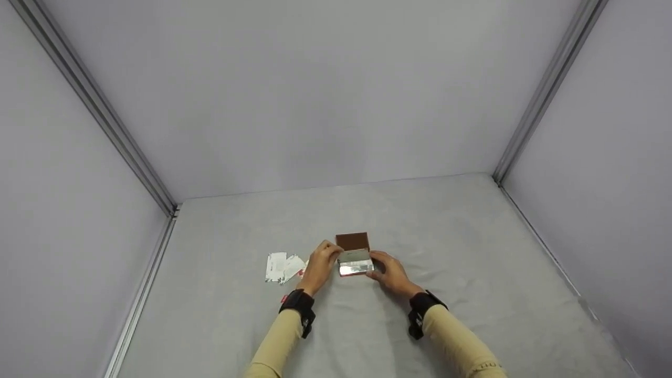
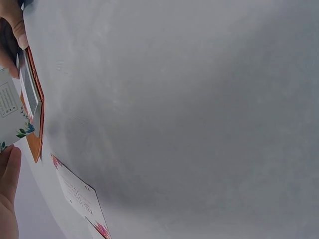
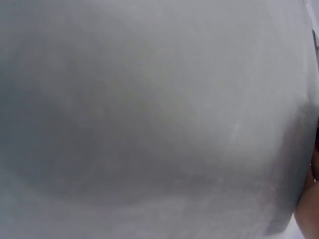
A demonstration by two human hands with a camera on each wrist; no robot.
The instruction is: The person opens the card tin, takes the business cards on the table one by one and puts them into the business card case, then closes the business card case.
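A small card case (image 1: 355, 257) with a brown lid standing open and a shiny metal tray sits on the grey cloth in the head view. My left hand (image 1: 332, 255) is at its left side and pinches a white card with a leaf print (image 2: 10, 112) right beside the case's edge (image 2: 33, 94). My right hand (image 1: 379, 264) grips the case's right side with curled fingers. In the right wrist view only a sliver of that hand (image 3: 310, 209) shows at the right edge.
Several loose white cards (image 1: 282, 266) with red print lie fanned on the cloth to the left of my left hand; one of them (image 2: 79, 196) shows in the left wrist view. The grey cloth table (image 1: 472, 252) is enclosed by grey walls with metal corner posts (image 1: 546, 89).
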